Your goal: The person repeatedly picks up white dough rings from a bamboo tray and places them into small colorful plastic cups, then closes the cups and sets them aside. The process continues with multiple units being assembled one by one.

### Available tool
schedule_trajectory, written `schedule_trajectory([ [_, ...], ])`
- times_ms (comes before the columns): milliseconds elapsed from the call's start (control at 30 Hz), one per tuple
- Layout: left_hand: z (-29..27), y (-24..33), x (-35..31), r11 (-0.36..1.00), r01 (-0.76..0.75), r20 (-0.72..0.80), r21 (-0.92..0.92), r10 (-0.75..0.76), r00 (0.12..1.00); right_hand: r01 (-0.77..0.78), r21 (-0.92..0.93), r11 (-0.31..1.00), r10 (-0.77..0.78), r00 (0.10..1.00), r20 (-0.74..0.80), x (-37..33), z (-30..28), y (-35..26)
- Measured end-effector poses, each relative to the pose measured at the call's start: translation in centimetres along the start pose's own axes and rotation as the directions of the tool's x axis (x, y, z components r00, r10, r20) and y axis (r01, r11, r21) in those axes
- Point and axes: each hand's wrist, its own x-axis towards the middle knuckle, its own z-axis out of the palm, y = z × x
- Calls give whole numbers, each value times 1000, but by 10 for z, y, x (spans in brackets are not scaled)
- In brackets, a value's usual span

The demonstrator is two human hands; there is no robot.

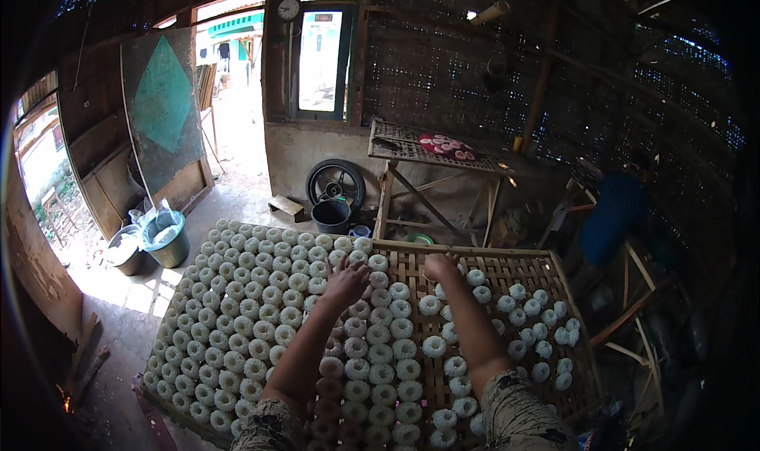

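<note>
A woven bamboo rack (412, 265) holds many white ring-shaped pieces that look like dough or cracker rings (255, 369). They sit in close rows on the left and middle, and looser on the right. My left hand (346, 283) reaches over the far middle rows, its fingers spread and resting on or just above the rings. Near the rack's far edge, my right hand (442, 267) is curled closed, low over the bare weave; whatever it holds, if anything, is hidden. Some rings lie beneath my forearms, out of sight.
Beyond the rack stands a bamboo-topped table (404, 144) with a red item and pale pieces on it. A wheel (336, 183) leans by the wall above a black bucket (331, 215). Buckets (166, 241) stand left near the doorway. A person in blue (608, 213) is at the right.
</note>
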Motion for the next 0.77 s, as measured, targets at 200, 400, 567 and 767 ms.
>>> schedule_trajectory([
  [200, -6, -12, -8, 999, 13, 8, -31, -13, 1000, 245, 403, 882, -273, 962, 13, 16, -19, 9],
  [400, -18, -1, -1, 1000, -23, 33, -20, 24, 999, 282, 771, 571, 38, 929, -368, 78, 30, -42],
  [567, -35, -11, -19, 999, 3, 2, -33, -3, 1000, 262, 678, 686, 133, 872, -472, 76, 53, -92],
  [767, -27, -12, -20, 999, 8, 65, -33, -6, 998, 273, 679, 681, 60, 904, -424, 52, 59, -83],
])
